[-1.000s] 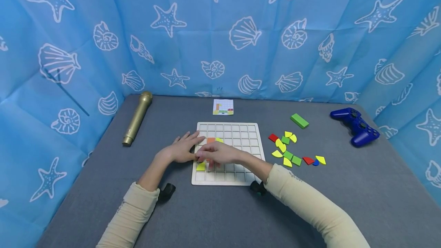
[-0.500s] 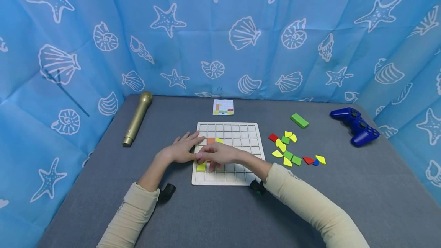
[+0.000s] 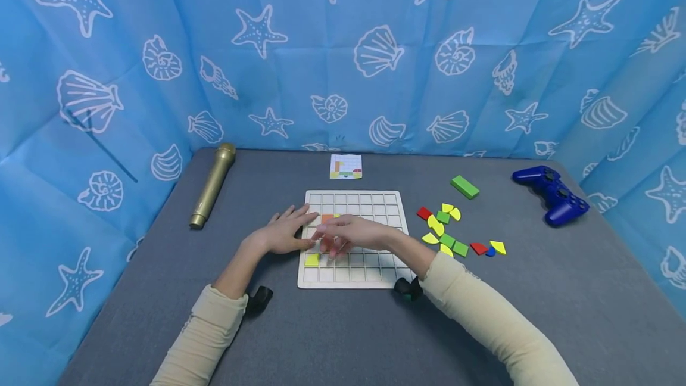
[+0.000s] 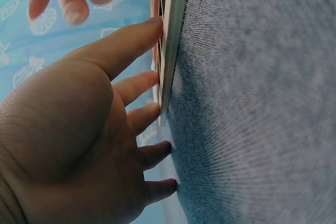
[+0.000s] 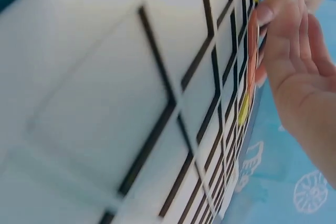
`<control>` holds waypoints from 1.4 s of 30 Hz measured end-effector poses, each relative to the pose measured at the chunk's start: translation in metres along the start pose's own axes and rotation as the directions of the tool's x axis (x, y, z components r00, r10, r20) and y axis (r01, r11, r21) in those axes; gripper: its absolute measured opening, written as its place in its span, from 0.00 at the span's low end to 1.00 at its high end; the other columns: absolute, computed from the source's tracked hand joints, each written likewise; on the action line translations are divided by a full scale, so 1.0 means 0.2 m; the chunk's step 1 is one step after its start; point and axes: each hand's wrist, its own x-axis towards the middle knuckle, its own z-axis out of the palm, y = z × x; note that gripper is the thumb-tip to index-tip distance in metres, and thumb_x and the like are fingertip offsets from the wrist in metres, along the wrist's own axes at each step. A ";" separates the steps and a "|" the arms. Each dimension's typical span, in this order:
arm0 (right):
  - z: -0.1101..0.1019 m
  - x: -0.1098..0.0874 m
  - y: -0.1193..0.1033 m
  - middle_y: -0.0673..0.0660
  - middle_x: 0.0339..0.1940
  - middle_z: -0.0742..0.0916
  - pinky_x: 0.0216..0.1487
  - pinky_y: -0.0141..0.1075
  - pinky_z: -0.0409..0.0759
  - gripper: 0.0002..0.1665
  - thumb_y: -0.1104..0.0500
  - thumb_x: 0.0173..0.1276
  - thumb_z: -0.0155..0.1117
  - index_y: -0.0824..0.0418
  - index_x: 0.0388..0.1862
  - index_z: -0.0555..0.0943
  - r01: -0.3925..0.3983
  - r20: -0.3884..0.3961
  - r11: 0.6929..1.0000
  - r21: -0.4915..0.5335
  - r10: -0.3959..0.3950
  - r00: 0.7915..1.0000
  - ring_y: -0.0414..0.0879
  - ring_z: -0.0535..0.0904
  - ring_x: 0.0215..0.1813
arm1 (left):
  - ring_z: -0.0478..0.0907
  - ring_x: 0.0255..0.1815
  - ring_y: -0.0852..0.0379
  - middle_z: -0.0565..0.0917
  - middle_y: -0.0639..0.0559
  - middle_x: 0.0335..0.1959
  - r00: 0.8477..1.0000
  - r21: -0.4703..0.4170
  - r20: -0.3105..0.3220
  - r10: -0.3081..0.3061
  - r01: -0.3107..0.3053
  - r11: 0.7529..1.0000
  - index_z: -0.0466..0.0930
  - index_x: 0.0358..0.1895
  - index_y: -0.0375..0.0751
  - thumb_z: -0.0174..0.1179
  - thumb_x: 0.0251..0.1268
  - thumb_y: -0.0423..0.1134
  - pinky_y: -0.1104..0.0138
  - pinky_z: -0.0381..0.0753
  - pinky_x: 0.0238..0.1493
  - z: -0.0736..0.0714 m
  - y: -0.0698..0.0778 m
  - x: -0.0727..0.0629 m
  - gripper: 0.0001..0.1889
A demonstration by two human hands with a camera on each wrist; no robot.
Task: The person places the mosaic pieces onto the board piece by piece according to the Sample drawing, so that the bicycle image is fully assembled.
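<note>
Main thing to look at, imo, is how the right hand (image 3: 354, 233) sits relative to the orange strip (image 5: 253, 45). The strip is over on the left part of the white grid board (image 3: 370, 279), long axis running near to far, more or less along the board's side edge. Can't tell if it's one piece or a few end to end. There's a yellow square (image 3: 312, 260) in the outermost column toward its near end.

The right hand comes in from the right, so it lies across that long axis rather than along it, and it hides most of the strip from the head camera. It's empty as far as I can see: fingers loose and a bit blurry. Left wrist view shows air between them and the board, so the strip is below the hand, not in it.

Left hand (image 3: 284, 236) isn't gripping anything either. Fingers are spread, thumb and a couple of fingertips touching the board's left edge, outer ones on the counter (image 3: 321, 338). It's just beside the strip, but the right hand is the nearer one.

The loose colored pieces (image 3: 447, 240) lie on the counter off the board's right side, so that's right-hand territory too; the left has the whole board in between.
</note>
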 end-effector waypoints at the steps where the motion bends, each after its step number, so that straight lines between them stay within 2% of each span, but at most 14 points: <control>1: -0.01 -0.02 0.00 0.63 0.45 0.82 0.44 0.43 0.80 0.25 0.51 0.79 0.43 0.67 0.61 0.73 -0.018 0.015 0.999 0.034 0.017 1.000 0.48 0.81 0.38 | 0.37 0.74 0.36 0.46 0.41 0.76 1.000 0.003 0.002 -0.001 0.001 1.000 0.53 0.75 0.44 0.55 0.69 0.53 0.40 0.37 0.67 0.00 0.00 0.00 0.37; 4: -0.05 -0.06 0.01 0.63 0.47 0.81 0.47 0.43 0.79 0.26 0.51 0.79 0.43 0.69 0.63 0.70 -0.062 0.029 0.989 0.132 0.058 0.998 0.48 0.82 0.40 | 0.38 0.74 0.35 0.46 0.40 0.76 1.000 0.004 0.001 -0.002 0.002 1.000 0.54 0.75 0.42 0.54 0.69 0.53 0.39 0.38 0.67 0.00 0.00 0.00 0.37; 7: -0.09 -0.12 0.03 0.64 0.48 0.81 0.50 0.44 0.78 0.27 0.51 0.79 0.44 0.70 0.65 0.68 -0.076 0.000 0.981 0.180 0.078 0.997 0.48 0.82 0.41 | 0.38 0.74 0.36 0.46 0.40 0.76 1.000 0.008 0.001 -0.009 0.009 1.000 0.53 0.75 0.42 0.54 0.69 0.53 0.40 0.38 0.67 0.00 0.00 0.01 0.37; 15: -0.25 -0.34 0.10 0.71 0.52 0.77 0.55 0.48 0.75 0.32 0.50 0.79 0.42 0.74 0.68 0.61 -0.009 -0.104 0.984 0.177 0.027 0.994 0.50 0.81 0.45 | 0.38 0.74 0.36 0.46 0.40 0.76 1.000 -0.001 0.000 0.003 -0.003 1.000 0.53 0.75 0.43 0.55 0.69 0.53 0.40 0.38 0.67 0.00 0.00 0.00 0.37; 21: -0.35 -0.51 0.13 0.74 0.56 0.74 0.59 0.52 0.71 0.36 0.46 0.79 0.43 0.74 0.70 0.58 -0.017 -0.200 0.981 0.191 0.056 0.978 0.51 0.80 0.47 | 0.37 0.74 0.36 0.46 0.41 0.76 1.000 -0.007 0.001 0.007 -0.007 1.000 0.52 0.76 0.43 0.55 0.69 0.53 0.40 0.38 0.68 0.00 0.00 -0.01 0.37; 26: -0.41 -0.64 0.18 0.72 0.56 0.74 0.61 0.53 0.68 0.38 0.45 0.78 0.43 0.74 0.71 0.55 -0.028 -0.246 0.978 0.206 0.079 0.966 0.53 0.79 0.48 | 0.37 0.75 0.37 0.46 0.42 0.76 1.000 -0.002 -0.002 0.004 -0.004 1.000 0.52 0.76 0.45 0.54 0.69 0.54 0.40 0.37 0.68 0.00 -0.01 0.00 0.37; 34: -0.46 -0.81 0.26 0.71 0.58 0.74 0.61 0.46 0.71 0.38 0.45 0.78 0.41 0.74 0.71 0.54 -0.046 -0.319 0.978 0.201 0.110 0.941 0.55 0.76 0.56 | 0.37 0.75 0.37 0.46 0.42 0.76 1.000 -0.006 -0.002 -0.005 0.005 1.000 0.53 0.76 0.45 0.55 0.68 0.54 0.40 0.37 0.68 0.00 0.00 -0.01 0.37; 42: -0.46 -0.96 0.31 0.69 0.62 0.74 0.62 0.43 0.70 0.42 0.43 0.77 0.43 0.73 0.74 0.49 -0.023 -0.366 0.957 0.289 0.132 0.921 0.52 0.74 0.61 | 0.37 0.75 0.37 0.46 0.42 0.76 1.000 -0.010 0.000 0.001 -0.001 1.000 0.53 0.76 0.45 0.55 0.69 0.54 0.40 0.37 0.68 0.00 0.00 -0.01 0.37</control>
